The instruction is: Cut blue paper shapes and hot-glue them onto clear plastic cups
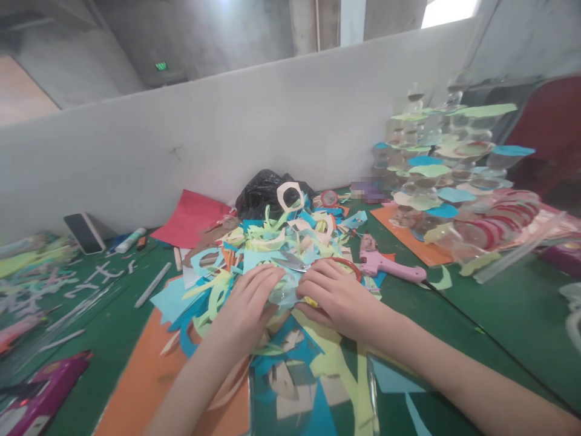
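Observation:
My left hand and my right hand rest together on a heap of coloured paper scraps on the green table. Between their fingertips they pinch a small clear, pale piece; I cannot make out what it is. Both hands have curled, closed fingers. Scissors with red handles lie in the scraps just beyond my fingers. A pink glue gun lies to the right of my right hand.
Stacked clear glasses with paper discs stand at the back right. A black bag and red paper lie by the white wall. A phone and glue stick sit at the left. Orange sheet lies under my left arm.

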### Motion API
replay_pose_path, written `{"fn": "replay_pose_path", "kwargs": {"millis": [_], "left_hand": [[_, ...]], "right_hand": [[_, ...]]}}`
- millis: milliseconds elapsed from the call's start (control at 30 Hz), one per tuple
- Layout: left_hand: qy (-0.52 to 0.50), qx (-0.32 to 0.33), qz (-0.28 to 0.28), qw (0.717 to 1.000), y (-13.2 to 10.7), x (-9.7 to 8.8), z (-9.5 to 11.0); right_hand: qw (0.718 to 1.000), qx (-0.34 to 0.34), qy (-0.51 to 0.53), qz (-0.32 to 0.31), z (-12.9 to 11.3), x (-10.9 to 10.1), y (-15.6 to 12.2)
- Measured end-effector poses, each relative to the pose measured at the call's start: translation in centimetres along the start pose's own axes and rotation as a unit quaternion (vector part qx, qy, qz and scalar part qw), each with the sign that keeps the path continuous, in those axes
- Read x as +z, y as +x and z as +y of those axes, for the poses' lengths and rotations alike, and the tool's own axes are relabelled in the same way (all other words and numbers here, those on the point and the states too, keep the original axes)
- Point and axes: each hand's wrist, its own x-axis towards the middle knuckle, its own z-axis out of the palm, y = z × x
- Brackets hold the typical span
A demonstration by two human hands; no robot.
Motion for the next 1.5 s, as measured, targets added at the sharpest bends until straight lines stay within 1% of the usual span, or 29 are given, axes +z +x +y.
{"fn": "replay_pose_path", "kwargs": {"millis": [133,233,400,633,1033,1267,1500], "left_hand": [[0.019,0.033,0.036,0.999,0.37,-0.43,-0.02],[0.026,0.041,0.044,0.998,0.53,-0.57,-0.05],[0.043,0.054,0.039,0.997,0.61,-0.71,0.01],[0.043,0.050,0.032,0.997,0.64,-0.78,0.20],[0.040,0.057,0.030,0.997,0.60,-0.48,-0.06],[0.032,0.043,0.008,0.999,0.45,-0.35,-0.05],[0.036,0.035,0.010,0.999,0.37,-0.32,-0.33]], "right_hand": [[0.999,0.023,0.039,-0.008,0.02,-0.15,0.05],[0.998,0.029,0.052,-0.013,-0.03,-0.20,0.04],[0.997,0.036,0.072,-0.013,-0.18,-0.30,-0.03],[0.994,0.051,0.091,-0.027,-0.33,-0.45,-0.03],[0.998,0.033,0.041,-0.043,-0.04,0.10,0.03],[0.996,0.036,0.056,-0.051,0.02,0.05,-0.09],[0.994,0.046,0.079,-0.059,-0.19,-0.27,-0.13]]}}
